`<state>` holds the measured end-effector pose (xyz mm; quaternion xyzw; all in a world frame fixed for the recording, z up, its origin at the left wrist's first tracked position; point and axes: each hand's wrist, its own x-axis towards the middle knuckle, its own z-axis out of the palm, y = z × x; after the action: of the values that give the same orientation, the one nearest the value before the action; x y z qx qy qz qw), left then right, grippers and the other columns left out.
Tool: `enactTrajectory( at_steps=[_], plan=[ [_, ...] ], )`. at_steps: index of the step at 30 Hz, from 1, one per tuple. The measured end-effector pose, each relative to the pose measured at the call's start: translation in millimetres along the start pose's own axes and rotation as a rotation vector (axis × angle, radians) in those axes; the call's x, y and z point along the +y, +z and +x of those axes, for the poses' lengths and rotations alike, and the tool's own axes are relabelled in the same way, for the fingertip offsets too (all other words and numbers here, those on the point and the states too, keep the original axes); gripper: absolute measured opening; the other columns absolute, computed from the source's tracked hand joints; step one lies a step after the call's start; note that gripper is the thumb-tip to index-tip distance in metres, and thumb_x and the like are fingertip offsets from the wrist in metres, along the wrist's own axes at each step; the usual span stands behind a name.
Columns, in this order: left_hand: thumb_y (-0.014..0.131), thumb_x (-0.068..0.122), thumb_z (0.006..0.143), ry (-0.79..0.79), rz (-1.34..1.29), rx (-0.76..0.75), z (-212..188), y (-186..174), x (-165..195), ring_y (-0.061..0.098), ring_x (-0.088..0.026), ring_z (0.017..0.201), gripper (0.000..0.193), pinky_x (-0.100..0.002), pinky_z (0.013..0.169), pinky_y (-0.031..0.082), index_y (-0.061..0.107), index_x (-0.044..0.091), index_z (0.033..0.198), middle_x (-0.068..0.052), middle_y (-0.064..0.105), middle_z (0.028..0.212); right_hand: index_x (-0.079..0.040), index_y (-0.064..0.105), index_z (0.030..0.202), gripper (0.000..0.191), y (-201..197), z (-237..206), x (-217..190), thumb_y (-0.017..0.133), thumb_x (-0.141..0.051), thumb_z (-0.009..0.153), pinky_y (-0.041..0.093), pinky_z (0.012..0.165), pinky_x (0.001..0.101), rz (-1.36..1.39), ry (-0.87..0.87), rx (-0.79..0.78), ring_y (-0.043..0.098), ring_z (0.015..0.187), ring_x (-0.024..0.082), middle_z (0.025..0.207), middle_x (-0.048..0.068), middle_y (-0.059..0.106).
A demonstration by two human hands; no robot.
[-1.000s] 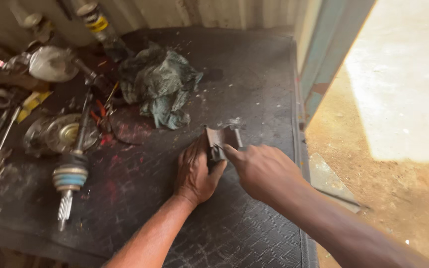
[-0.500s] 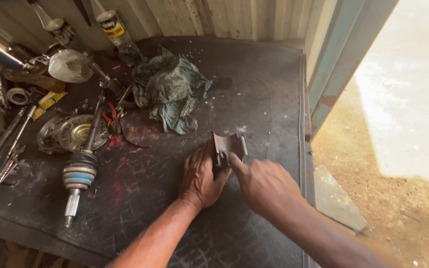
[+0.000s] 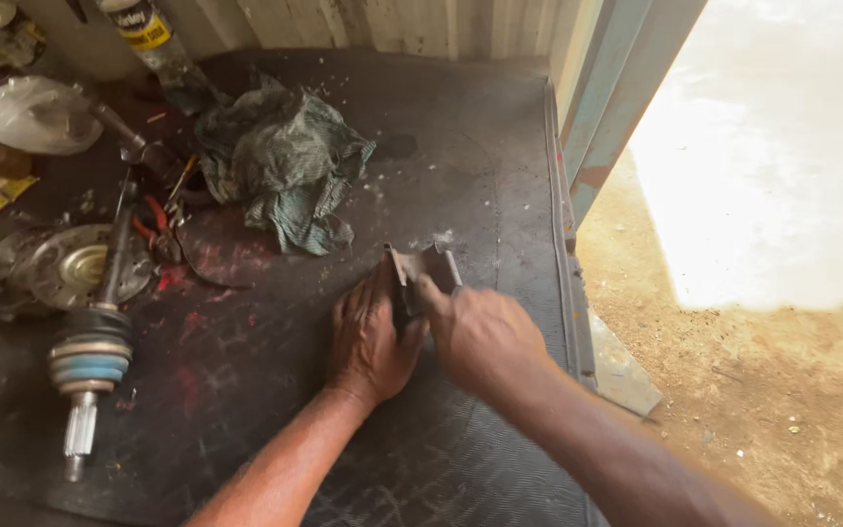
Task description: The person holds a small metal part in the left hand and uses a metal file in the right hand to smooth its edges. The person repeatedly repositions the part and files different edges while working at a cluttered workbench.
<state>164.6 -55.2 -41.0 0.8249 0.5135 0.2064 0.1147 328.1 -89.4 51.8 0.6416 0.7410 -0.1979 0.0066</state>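
Note:
A small flat piece of grey metal (image 3: pixel 431 263) stands on edge on the dark rubber mat (image 3: pixel 461 156). My left hand (image 3: pixel 368 337) lies palm down on the mat and pinches the piece's near left edge. My right hand (image 3: pixel 480 332) comes in from the lower right, its fingers closed on the piece's right side. The lower part of the piece is hidden between the two hands.
A crumpled green rag (image 3: pixel 285 166) lies behind the hands. At left lie a drive shaft with a blue-banded joint (image 3: pixel 90 356), a round metal plate (image 3: pixel 65 268), red-handled pliers (image 3: pixel 158 229) and a spray can (image 3: pixel 148 34). The mat's metal edge (image 3: pixel 568 254) borders sandy ground (image 3: pixel 753 390).
The view has shifted, so the hands and the metal piece sit slightly lower and more to the centre. Both hands keep their hold on the piece.

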Motion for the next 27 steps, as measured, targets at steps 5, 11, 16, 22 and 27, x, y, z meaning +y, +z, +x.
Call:
enactTrajectory(
  at_steps=[5,11,16,22,27],
  plan=[
    [0.055,0.042,0.1,0.047,-0.081,0.034,0,-1,-1,0.035,-0.036,0.149,0.081,-0.053,0.12,0.023,0.023,-0.003,0.16,-0.023,0.036,0.162,-0.018,0.052,0.146,0.047,-14,20,-11,0.047,-0.012,0.099,0.058,0.071,0.0485,0.013,0.062,0.046,0.073,0.081,0.034,0.086,0.018,0.073],
    [0.059,0.044,0.09,-0.018,-0.097,-0.009,0,2,4,0.035,-0.037,0.146,0.09,-0.056,0.119,0.021,0.023,-0.003,0.157,-0.024,0.038,0.157,-0.023,0.041,0.155,0.062,-8,-17,-28,0.046,-0.004,0.097,0.057,0.069,0.0477,-0.046,0.22,-0.075,0.073,0.072,0.033,0.078,0.018,0.073],
    [0.059,0.049,0.096,-0.058,-0.179,-0.063,6,-1,4,0.036,-0.039,0.143,0.086,-0.059,0.115,0.022,0.023,0.001,0.157,-0.023,0.041,0.152,-0.025,0.046,0.151,0.06,-20,3,-34,0.052,-0.005,0.095,0.057,0.064,0.0464,0.01,0.327,-0.046,0.072,0.069,0.03,0.08,0.019,0.073],
    [0.066,0.053,0.091,-0.024,-0.239,-0.064,9,0,0,0.042,-0.038,0.138,0.1,-0.06,0.115,0.023,0.015,0.0,0.159,-0.023,0.045,0.145,-0.028,0.046,0.152,0.06,-8,-3,-35,0.047,-0.001,0.098,0.05,0.046,0.0364,-0.01,0.376,-0.036,0.06,0.051,0.016,0.069,0.01,0.07],
    [0.071,0.04,0.082,0.058,-0.328,-0.018,12,7,-11,0.046,-0.036,0.141,0.101,-0.054,0.119,0.025,0.021,0.002,0.162,-0.021,0.05,0.15,-0.034,0.049,0.148,0.047,10,-38,-22,0.036,-0.013,0.108,0.039,0.038,0.0304,0.029,0.408,-0.011,0.045,0.042,0.012,0.057,0.003,0.059]
  ],
)
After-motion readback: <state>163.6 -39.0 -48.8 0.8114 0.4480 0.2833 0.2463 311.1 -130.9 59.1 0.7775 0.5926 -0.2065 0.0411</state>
